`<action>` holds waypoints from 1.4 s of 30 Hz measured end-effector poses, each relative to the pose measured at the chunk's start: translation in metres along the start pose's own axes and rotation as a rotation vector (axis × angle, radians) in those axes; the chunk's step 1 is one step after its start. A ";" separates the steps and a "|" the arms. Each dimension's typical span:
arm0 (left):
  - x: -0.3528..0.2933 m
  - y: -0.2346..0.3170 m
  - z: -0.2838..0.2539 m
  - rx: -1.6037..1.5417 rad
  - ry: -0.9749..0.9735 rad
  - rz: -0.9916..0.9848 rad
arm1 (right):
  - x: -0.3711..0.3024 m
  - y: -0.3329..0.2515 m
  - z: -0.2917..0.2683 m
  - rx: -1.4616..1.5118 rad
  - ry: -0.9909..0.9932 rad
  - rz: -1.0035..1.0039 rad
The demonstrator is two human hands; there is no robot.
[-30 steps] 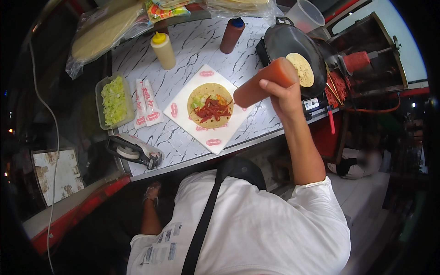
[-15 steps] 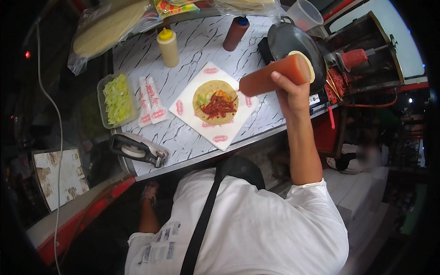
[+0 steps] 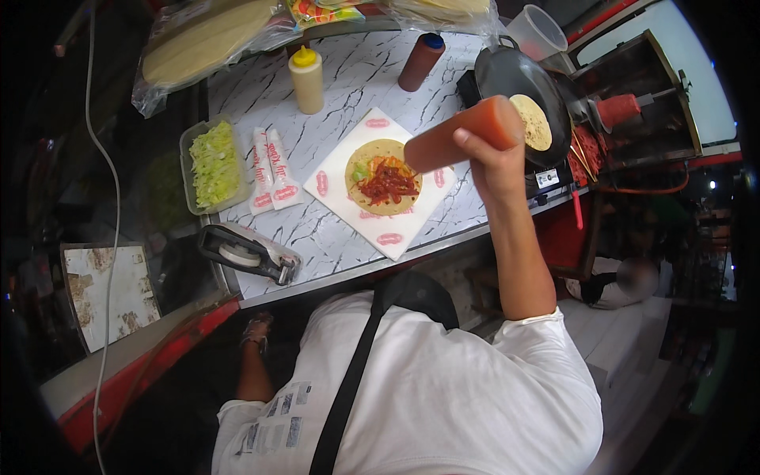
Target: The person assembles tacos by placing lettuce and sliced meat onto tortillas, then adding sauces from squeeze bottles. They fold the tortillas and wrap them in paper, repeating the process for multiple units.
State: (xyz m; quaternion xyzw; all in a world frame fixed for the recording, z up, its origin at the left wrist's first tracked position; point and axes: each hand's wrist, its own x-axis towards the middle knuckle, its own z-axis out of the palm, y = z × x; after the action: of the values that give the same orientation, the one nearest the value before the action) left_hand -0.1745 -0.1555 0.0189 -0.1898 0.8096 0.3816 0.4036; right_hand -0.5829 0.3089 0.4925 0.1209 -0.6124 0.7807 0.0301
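My right hand point(image 3: 500, 162) is wrapped round a squeeze bottle point(image 3: 459, 136) of orange-red sauce, tilted with its tip end low over a flatbread point(image 3: 360, 162). Reddish sauced meat point(image 3: 389, 186) and some pale green shreds lie on the flatbread's middle. Beneath it is a square white paper point(image 3: 388, 237) with red print, turned cornerwise on the counter. Below the counter's left end, away from the food, my left hand point(image 3: 257, 328) hangs at my side, apparently in a clear glove. It is dark and small there, so its fingers do not show clearly.
Left on the marbled counter point(image 3: 261, 83) are a tub of shredded lettuce point(image 3: 212, 170), wrapped paper sleeves point(image 3: 273, 178) and a tape dispenser point(image 3: 245, 253). Behind stand a yellow-capped bottle point(image 3: 306, 79) and a dark-capped bottle point(image 3: 421, 62). A pan point(image 3: 514, 75) holding another flatbread point(image 3: 532, 123) is right.
The bottle's tip end has come over the flatbread's right edge, and the sauce on the meat looks wetter. The whole counter has shifted slightly rightward in view. My left hand stays low.
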 end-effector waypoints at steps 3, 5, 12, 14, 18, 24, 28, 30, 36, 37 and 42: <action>0.014 -0.029 0.012 -0.039 0.091 0.103 | 0.002 0.003 0.004 -0.010 0.008 -0.005; 0.021 -0.045 0.019 -0.094 0.082 0.156 | 0.002 0.005 0.007 -0.008 0.032 0.013; 0.020 -0.039 0.021 0.101 0.159 0.208 | 0.003 -0.010 0.003 -0.075 -0.003 0.023; 0.016 -0.028 0.014 0.443 0.266 0.312 | 0.007 -0.025 -0.001 -0.113 -0.010 0.005; 0.008 -0.009 0.003 -0.138 -0.033 -0.089 | 0.025 -0.052 -0.009 -0.085 0.002 -0.144; -0.001 0.031 -0.016 0.238 -0.081 -0.036 | 0.030 0.069 0.019 0.401 0.416 0.319; -0.011 0.044 -0.028 0.269 0.045 0.116 | 0.081 0.158 0.040 0.816 0.410 0.586; -0.015 0.042 -0.033 -0.062 0.081 -0.124 | 0.115 0.178 0.050 1.040 0.399 0.635; -0.028 0.006 -0.030 0.238 0.134 0.055 | 0.164 0.218 0.049 1.068 0.455 0.538; -0.032 -0.002 -0.022 0.352 0.115 0.076 | 0.161 0.223 0.046 1.047 0.448 0.526; -0.046 -0.032 0.030 0.428 0.297 0.570 | 0.110 0.258 0.071 0.769 0.536 0.592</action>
State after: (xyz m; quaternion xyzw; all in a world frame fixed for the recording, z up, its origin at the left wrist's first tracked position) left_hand -0.1119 -0.1532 0.0294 0.0779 0.9409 0.2691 0.1901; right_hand -0.7292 0.1652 0.2880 -0.2570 -0.2620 0.9266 -0.0823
